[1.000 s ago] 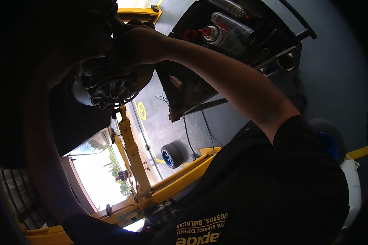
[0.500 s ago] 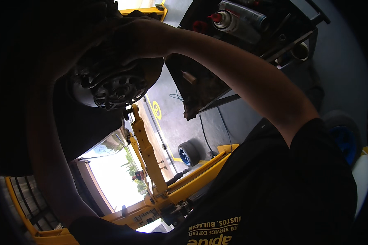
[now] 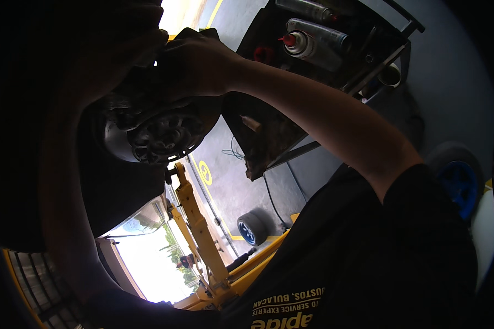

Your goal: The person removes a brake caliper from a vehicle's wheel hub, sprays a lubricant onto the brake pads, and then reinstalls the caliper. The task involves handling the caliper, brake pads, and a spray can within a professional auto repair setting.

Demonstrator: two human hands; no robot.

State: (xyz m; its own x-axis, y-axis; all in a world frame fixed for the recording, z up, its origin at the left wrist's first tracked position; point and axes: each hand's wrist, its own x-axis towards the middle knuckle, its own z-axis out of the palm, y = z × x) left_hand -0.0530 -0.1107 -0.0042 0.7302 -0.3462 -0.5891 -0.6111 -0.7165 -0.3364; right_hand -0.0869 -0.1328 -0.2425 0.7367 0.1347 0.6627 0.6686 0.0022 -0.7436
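Both my arms reach up into deep shadow under a raised vehicle. My right hand [image 3: 200,63] is closed at a dark part just above the wheel hub [image 3: 167,134]; what its fingers hold is too dark to make out. My left hand [image 3: 129,57] is raised beside it, nearly black, its fingertips close to the right hand. Its grip is lost in the shadow. The hub is round and dark, with openings in its face, and sits below both hands.
At right, a dark tool cart [image 3: 285,123] carries spray cans [image 3: 313,46] and a screwdriver-like tool [image 3: 251,123]. A yellow lift arm [image 3: 195,219] rises below the hub. A blue-rimmed wheel [image 3: 251,229] lies on the floor; another blue-rimmed wheel [image 3: 456,183] is at far right.
The hub, lift arm and floor wheel sit lower in the picture as the view shifts. Against the hub, both hands are higher, and the left hand's fingers show more clearly near the right hand.
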